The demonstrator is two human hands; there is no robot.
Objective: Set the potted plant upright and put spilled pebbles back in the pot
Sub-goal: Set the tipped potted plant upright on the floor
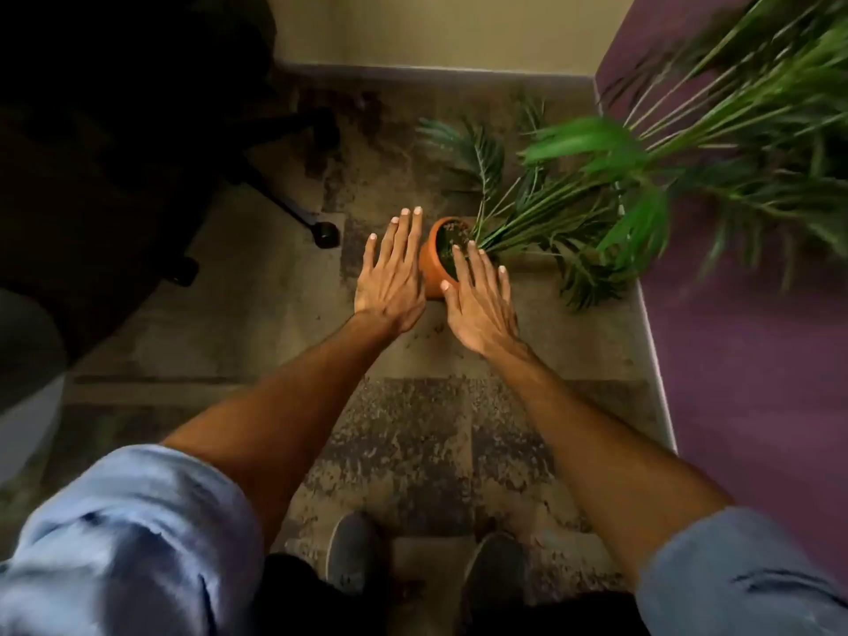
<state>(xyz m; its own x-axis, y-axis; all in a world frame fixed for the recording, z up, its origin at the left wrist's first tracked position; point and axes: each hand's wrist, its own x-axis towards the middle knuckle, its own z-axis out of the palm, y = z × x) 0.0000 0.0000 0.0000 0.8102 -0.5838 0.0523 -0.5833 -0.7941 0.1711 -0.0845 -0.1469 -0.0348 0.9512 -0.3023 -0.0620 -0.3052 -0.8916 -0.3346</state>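
Observation:
A small terracotta pot (431,263) stands on the patterned carpet, its mouth tilted toward the right. Long green palm fronds (610,195) spread from it up and to the right, blurred at their tips. My left hand (390,277) hovers flat with fingers apart just left of the pot. On the pot's right side, my right hand (479,305) is open too, its fingertips over the rim. Neither hand holds anything. Small dark pebbles (436,330) lie scattered on the carpet below the pot, between my wrists.
A dark office chair base with a castor (326,234) stands to the left of the pot. A purple partition (743,342) runs along the right. A cream wall (436,29) closes the far side. My shoes (353,553) are at the bottom.

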